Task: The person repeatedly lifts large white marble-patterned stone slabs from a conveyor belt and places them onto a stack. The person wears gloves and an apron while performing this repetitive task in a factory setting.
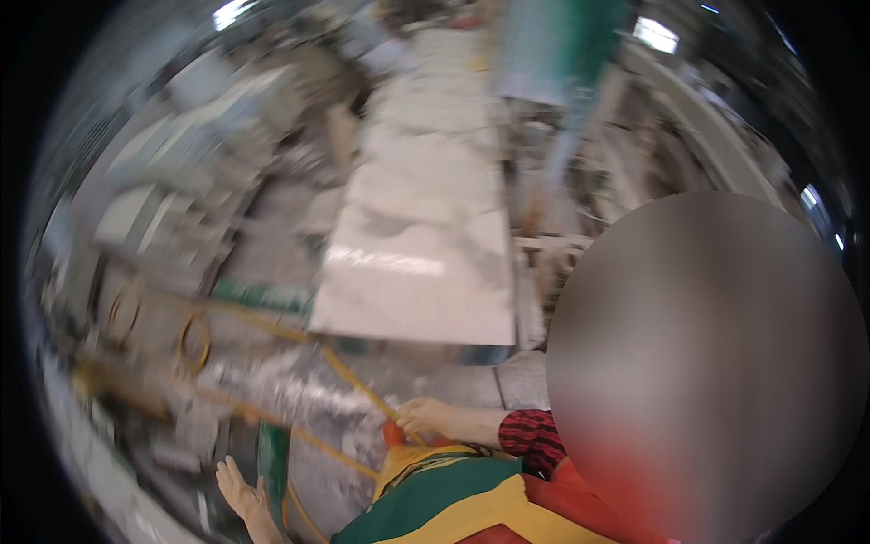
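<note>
My left hand [240,497] comes in from the lower left, its fingers stretched out and holding nothing that shows. Next to it stands a green post [273,471], though I cannot tell whether they touch. My right hand is out of sight. Close on my right is another person in a green, yellow and red garment [444,499]. That person's hand [430,417], below a red-and-black sleeve, is at a yellow hose [358,381] beside a small orange-red piece [392,433]. The grip there is too blurred to make out.
A long pale slab-like surface [421,290] with grey veining runs away from me. Pale blocks [168,150] are stacked at the left. Yellow hose loops [193,343] hang near a wet grey floor [308,399]. A green-and-white upright panel [562,50] rises at the far right.
</note>
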Demonstrator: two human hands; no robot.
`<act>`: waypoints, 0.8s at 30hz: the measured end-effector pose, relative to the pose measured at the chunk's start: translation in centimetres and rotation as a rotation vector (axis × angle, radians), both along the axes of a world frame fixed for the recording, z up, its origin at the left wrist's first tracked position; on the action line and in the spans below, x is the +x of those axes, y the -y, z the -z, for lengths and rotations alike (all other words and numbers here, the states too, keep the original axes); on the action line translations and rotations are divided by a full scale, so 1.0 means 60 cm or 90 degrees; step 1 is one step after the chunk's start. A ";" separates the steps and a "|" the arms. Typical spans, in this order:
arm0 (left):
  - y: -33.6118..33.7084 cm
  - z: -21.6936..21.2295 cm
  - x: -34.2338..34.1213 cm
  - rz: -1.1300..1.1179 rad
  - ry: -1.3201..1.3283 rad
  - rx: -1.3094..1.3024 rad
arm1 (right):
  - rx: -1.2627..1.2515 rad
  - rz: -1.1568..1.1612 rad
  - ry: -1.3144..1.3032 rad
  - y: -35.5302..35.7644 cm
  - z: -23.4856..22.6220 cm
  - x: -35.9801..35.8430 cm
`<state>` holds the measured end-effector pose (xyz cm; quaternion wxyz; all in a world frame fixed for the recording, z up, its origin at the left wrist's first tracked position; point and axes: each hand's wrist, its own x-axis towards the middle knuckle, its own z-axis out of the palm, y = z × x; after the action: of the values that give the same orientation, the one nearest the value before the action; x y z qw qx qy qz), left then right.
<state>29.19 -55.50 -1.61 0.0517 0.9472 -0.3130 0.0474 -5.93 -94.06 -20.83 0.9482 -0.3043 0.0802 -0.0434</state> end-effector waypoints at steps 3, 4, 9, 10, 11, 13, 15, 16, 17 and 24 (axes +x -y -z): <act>-0.180 -0.023 -0.210 -0.264 -0.089 0.057 | 0.036 -0.097 -0.108 -0.025 -0.002 -0.005; -0.212 -0.043 -0.250 -0.309 -0.117 0.105 | 0.057 -0.099 -0.213 -0.045 0.002 -0.018; -0.382 -0.079 -0.517 -0.529 -0.175 0.121 | -0.142 -0.237 -0.505 -0.106 -0.074 -0.031; -0.398 -0.082 -0.561 -0.562 -0.192 0.111 | -0.174 -0.275 -0.500 -0.117 -0.082 -0.023; -0.408 -0.091 -0.608 -0.598 -0.213 0.105 | -0.194 -0.315 -0.481 -0.129 -0.078 -0.015; -0.422 -0.087 -0.664 -0.655 -0.243 0.111 | -0.196 -0.366 -0.433 -0.151 -0.073 0.009; -0.423 -0.078 -0.706 -0.678 -0.284 0.068 | -0.204 -0.403 -0.391 -0.174 -0.062 0.032; -0.424 -0.073 -0.721 -0.690 -0.301 0.046 | -0.208 -0.411 -0.379 -0.182 -0.059 0.041; -0.434 -0.061 -0.737 -0.696 -0.304 0.036 | -0.215 -0.419 -0.376 -0.190 -0.061 0.045; -0.503 -0.009 -0.704 -0.635 -0.195 -0.044 | -0.309 -0.375 -0.448 -0.258 -0.088 0.070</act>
<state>-13.05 -25.30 -1.06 0.0994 0.9748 0.1895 -0.0627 -1.73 -78.58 -15.53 0.7382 -0.5213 0.2926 0.3126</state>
